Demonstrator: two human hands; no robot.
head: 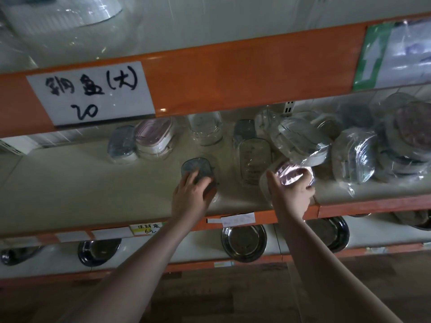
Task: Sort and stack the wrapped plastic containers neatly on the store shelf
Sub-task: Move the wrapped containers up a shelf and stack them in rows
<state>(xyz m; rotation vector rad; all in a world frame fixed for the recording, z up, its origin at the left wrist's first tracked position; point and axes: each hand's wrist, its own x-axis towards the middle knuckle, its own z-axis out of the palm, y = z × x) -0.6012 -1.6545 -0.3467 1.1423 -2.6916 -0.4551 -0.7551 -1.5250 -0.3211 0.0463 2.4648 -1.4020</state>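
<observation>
Hands: left hand (191,191) grips a small blue-lidded container (198,171) standing on the shelf; right hand (292,193) curls round a pink-lidded container (289,176) at the edge of the heap.
Shelf: cream board (93,183) with an orange front lip; its left half lies bare, good room for a tidy row.
Heap: wrapped containers (354,157) piled askew at the right, leaning on one another; draw the pink one out slowly so its neighbours do not slide.
Sorted pair: a blue and a pink container (142,142) stand side by side at the back left; I judge like lids belong with like.
Wrap: slick film, so hold by the rims and set each one flat.
</observation>
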